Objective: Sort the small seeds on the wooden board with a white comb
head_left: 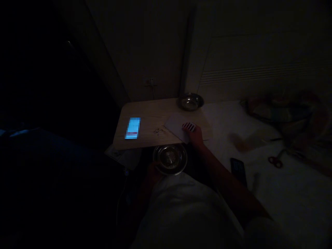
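Just below the table's front edge, my left hand [155,170] grips the rim of a round metal bowl [183,165], which has bits of something in its bottom. My right hand [196,136] is closed on a small red-and-white striped object [189,127], too dim to name. It is over a white sheet [174,126] lying on the wooden table [150,110]. Left of the sheet's edge is a scatter of small dark bits [159,131].
The room is very dark. A lit phone [132,128] lies at the table's left, and another metal bowl [191,102] stands at its back edge. On the white cloth at right are a dark phone [238,170] and red-handled scissors [275,162]. A wall socket [150,82] is behind.
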The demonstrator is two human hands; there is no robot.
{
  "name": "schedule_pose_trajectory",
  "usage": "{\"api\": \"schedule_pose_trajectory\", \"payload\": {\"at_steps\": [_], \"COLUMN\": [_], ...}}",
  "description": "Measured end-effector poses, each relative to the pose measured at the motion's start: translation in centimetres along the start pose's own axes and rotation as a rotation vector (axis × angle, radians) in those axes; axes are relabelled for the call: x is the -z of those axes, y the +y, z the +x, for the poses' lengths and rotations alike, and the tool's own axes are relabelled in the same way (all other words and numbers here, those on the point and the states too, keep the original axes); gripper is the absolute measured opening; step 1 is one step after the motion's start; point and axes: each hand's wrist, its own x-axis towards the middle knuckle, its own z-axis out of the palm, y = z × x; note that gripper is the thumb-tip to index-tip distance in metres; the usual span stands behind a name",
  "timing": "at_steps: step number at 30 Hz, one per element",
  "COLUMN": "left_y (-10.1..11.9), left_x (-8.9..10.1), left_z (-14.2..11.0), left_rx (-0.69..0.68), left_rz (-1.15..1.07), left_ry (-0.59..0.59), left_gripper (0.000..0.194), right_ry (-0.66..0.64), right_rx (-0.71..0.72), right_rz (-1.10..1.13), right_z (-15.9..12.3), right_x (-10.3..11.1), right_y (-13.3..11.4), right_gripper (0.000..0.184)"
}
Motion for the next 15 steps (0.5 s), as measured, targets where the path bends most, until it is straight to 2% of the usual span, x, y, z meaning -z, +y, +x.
{"api": "schedule_pose_trajectory", "payload": {"at_steps": [8, 15], "left_y": [-0.1, -0.1], "left_x": [-0.7, -0.1], "left_z": [-1.0, 0.1], "left_rx": [-0.006, -0.008], "left_rz": [-0.002, 0.014], "left_ry": [-0.005, 0.024], "left_gripper": [0.039, 0.036], "right_ry": [-0.054, 0.026], "right_rx": [-0.014, -0.005], "right_rz": [0.033, 0.058], "right_z": [-1.2, -0.5], "right_x": [-0.7, 0.1], "right_y": [-0.3, 0.3], "right_gripper": [0.032, 0.032]}}
